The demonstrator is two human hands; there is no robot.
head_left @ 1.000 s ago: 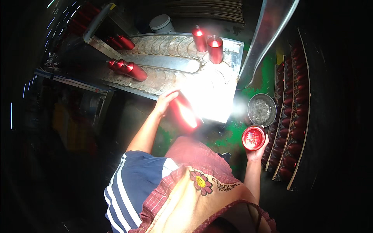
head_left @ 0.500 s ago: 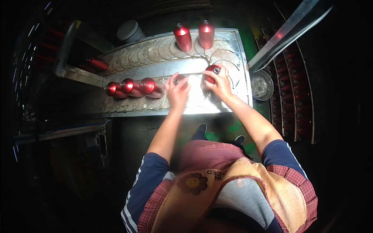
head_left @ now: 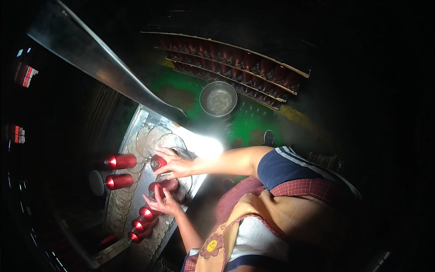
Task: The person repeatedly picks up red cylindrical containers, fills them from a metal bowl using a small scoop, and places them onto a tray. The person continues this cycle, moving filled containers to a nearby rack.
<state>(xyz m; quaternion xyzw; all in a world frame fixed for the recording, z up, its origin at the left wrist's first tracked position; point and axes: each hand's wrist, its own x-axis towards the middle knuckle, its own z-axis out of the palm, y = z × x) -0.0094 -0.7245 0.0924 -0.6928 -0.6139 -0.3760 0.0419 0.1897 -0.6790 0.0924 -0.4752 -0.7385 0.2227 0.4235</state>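
Observation:
My right hand has its fingers curled round the top of a red metal bottle with a narrow neck, at the conveyor's bend. Just nearer, my left hand grips another red bottle by its shoulder; its fingers partly cover it. Both bottles are over the conveyor with overlapping crescent plates. Beyond my left hand three more red bottles stand close together in a row. Two red bottles stand on the conveyor's other run, apart from my hands.
A round metal basin sits on the green floor past the conveyor's end. Behind it are trays packed with red bottles. A metal post slants across the upper left. A white bucket stands beside the conveyor's far side.
My view has swung to the right, so the conveyor appears turned and lower left, and the basin and trays have come to the top middle. Both hands stay at their bottles.

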